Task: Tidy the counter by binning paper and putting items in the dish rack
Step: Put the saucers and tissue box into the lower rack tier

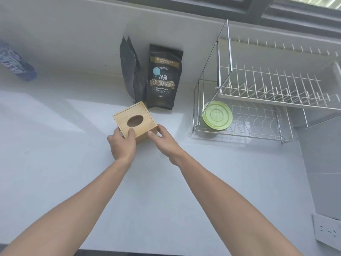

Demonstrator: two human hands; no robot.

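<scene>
A square wooden tissue box [136,115] with an oval hole in its lid sits on the white counter [55,145]. My left hand [122,143] grips its near left corner, thumb on the lid. My right hand [164,139] holds its near right corner. No tissue shows in the hole. To the right stands a two-tier wire dish rack [258,89]. A green round plate [217,115] leans in the left end of its lower tier; the upper tier holds nothing.
Two dark coffee bags [165,76] lean against the back wall just behind the box. A blue patterned package [16,61] lies at the far left. A white socket plate [328,231] sits on the wall at the lower right.
</scene>
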